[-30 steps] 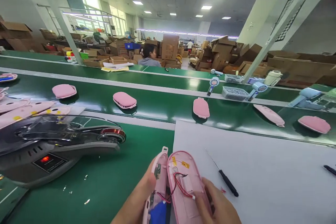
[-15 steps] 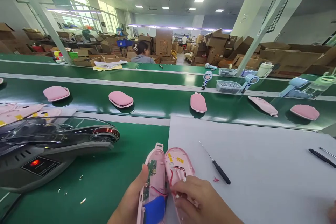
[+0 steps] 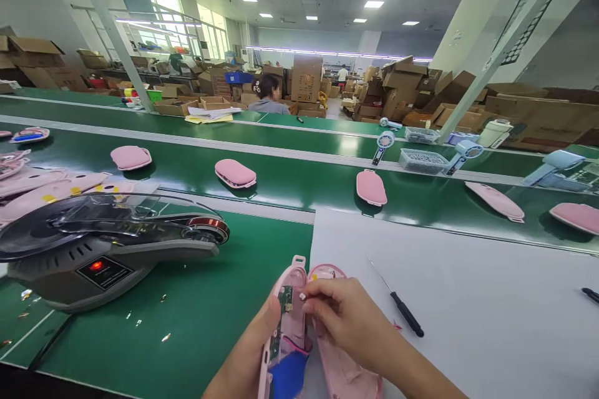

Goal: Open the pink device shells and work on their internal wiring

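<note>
My left hand (image 3: 248,349) is wrapped round one half of an opened pink plastic casing (image 3: 296,319), its thumb over the near side. Inside that half are a green circuit board (image 3: 287,299), thin wires and a blue-wrapped block (image 3: 289,375). Between thumb and forefinger, my right hand (image 3: 353,321) pinches a small white connector (image 3: 302,296) close to the board. Under this hand lies the second pink half (image 3: 349,374), partly hidden by it. The connector's wires are mostly covered by my fingers.
A black-handled screwdriver (image 3: 406,313) rests on the white sheet (image 3: 486,318) at right. To the left stands a grey machine (image 3: 112,268) with a clear cover. Pink casings (image 3: 235,173) are spaced along the green conveyor (image 3: 304,181). Beyond it sits a person (image 3: 266,100).
My right hand has moved from over the right casing half up to the board in the left half, carrying the white connector. The whole view has shifted, so the surroundings appear farther right.
</note>
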`<state>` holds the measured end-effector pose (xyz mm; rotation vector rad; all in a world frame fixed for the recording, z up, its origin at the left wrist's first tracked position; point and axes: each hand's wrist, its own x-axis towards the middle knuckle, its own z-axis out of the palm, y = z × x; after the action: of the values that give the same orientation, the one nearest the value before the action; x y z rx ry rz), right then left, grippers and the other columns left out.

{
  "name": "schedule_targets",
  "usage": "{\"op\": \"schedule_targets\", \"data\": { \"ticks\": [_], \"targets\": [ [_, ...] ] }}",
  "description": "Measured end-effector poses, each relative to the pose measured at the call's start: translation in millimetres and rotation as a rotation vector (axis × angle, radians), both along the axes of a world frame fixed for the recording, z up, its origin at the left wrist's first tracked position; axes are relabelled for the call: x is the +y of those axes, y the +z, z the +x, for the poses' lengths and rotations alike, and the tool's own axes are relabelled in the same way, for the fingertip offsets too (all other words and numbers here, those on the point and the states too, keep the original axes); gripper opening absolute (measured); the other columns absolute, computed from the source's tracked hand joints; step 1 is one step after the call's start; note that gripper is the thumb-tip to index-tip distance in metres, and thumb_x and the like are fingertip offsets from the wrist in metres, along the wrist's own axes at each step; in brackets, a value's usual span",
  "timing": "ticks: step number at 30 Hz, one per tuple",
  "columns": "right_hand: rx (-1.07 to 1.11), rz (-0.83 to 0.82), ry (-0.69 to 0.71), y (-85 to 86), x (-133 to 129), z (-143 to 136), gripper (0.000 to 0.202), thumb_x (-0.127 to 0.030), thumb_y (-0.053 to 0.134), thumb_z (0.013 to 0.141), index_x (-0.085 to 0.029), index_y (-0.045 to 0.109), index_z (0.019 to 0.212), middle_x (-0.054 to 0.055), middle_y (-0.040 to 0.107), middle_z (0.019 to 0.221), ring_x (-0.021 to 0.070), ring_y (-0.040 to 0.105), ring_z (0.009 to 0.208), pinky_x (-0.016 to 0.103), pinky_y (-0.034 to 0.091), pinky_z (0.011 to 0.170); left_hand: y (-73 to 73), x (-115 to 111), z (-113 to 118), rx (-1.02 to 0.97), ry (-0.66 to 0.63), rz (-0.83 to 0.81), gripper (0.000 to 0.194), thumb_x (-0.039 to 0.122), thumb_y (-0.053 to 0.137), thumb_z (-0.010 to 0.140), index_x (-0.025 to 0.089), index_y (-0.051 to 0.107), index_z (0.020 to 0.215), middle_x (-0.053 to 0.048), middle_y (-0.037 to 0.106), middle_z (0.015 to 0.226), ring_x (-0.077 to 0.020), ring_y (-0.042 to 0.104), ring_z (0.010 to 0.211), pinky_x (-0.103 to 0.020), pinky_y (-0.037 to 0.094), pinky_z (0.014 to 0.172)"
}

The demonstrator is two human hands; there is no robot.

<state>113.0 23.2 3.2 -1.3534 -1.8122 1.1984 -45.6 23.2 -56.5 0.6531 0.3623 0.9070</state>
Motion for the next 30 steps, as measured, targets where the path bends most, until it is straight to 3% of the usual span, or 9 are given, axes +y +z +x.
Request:
{"op": "schedule_targets", "data": {
  "ticks": [3,6,10,12,14,18,21,25,30],
  "targets": [
    [-0.094,0.095,0.027,-1.1,-2,0,0.022,-0.015,0.043,0.086,-0.022,0.064,0.09,-0.004,0.059,0.063,0.0116,0.052,0.053,0.02,0.039,0.052,-6.4,3,4,0.021,0.002,-0.026,0.076,0.063,0.065,0.07,0.018,0.051,0.129,-0.015,0.059,0.125,-0.0368,0.054,0.116,-0.052,0.037,0.104],
    [-0.217,0.231,-0.002,-12.6,-5,2,0.02,-0.018,0.041,0.091,-0.022,0.056,0.104,-0.004,0.067,0.071,0.0108,0.052,0.047,0.021,0.039,0.05,-11.6,8,9,0.008,0.062,-0.011,0.082,0.067,0.072,0.059,0.02,0.056,0.125,-0.013,0.059,0.126,-0.0374,0.051,0.12,-0.05,0.038,0.104],
    [-0.416,0.754,-0.058,-35.6,-6,4,0.022,-0.02,0.034,0.096,-0.019,0.056,0.094,0.0,0.066,0.069,0.0131,0.056,0.05,0.024,0.033,0.046,-14.8,10,10,0.05,0.122,0.014,0.07,0.065,0.072,0.06,0.023,0.063,0.116,-0.01,0.062,0.121,-0.0367,0.051,0.12,-0.047,0.045,0.097],
    [-0.405,0.857,-0.088,-38.8,-7,3,0.025,-0.017,0.032,0.096,-0.018,0.056,0.094,0.001,0.064,0.068,0.0135,0.056,0.053,0.024,0.033,0.047,-14.3,8,8,0.061,0.12,0.012,0.071,0.065,0.07,0.062,0.024,0.061,0.12,-0.01,0.063,0.12,-0.0367,0.051,0.119,-0.048,0.046,0.095],
    [-0.332,0.747,-0.075,-33.4,-8,0,0.025,-0.015,0.033,0.094,-0.019,0.057,0.087,0.0,0.063,0.067,0.0121,0.055,0.054,0.022,0.034,0.05,-13.0,6,8,0.056,0.117,0.02,0.074,0.065,0.069,0.063,0.023,0.058,0.123,-0.011,0.062,0.121,-0.0366,0.051,0.12,-0.049,0.044,0.098],
    [-0.118,0.269,-0.006,-14.3,-9,-7,0.02,-0.015,0.042,0.084,-0.019,0.053,0.068,-0.004,0.052,0.058,0.0096,0.045,0.052,0.02,0.031,0.05,-13.2,4,10,0.029,0.12,0.052,0.074,0.065,0.069,0.064,0.022,0.057,0.124,-0.01,0.061,0.123,-0.0352,0.051,0.121,-0.048,0.036,0.106],
    [0.032,-0.001,-0.016,-8.8,-9,-10,0.019,-0.017,0.043,0.08,-0.019,0.049,0.062,-0.004,0.048,0.056,0.0093,0.043,0.052,0.02,0.031,0.05,-17.1,6,12,0.034,0.113,0.074,0.077,0.064,0.071,0.063,0.022,0.054,0.126,-0.01,0.063,0.119,-0.0368,0.053,0.118,-0.05,0.04,0.103],
    [0.091,-0.123,-0.032,-5.8,-8,-11,0.015,-0.012,0.041,0.073,-0.018,0.047,0.06,-0.004,0.048,0.055,0.0087,0.042,0.052,0.019,0.03,0.05,-17.0,6,12,0.057,0.107,0.09,0.077,0.065,0.07,0.063,0.024,0.053,0.126,-0.011,0.065,0.116,-0.0385,0.055,0.116,-0.051,0.048,0.092],
    [0.072,-0.225,0.002,7.7,-4,-4,0.013,-0.008,0.043,0.067,-0.017,0.046,0.058,-0.007,0.041,0.052,0.0059,0.034,0.049,0.017,0.025,0.045,-1.3,-5,8,0.118,0.082,0.094,0.078,0.068,0.064,0.067,0.019,0.053,0.127,-0.015,0.06,0.123,-0.0378,0.049,0.122,-0.051,0.04,0.103]
  ]
}}
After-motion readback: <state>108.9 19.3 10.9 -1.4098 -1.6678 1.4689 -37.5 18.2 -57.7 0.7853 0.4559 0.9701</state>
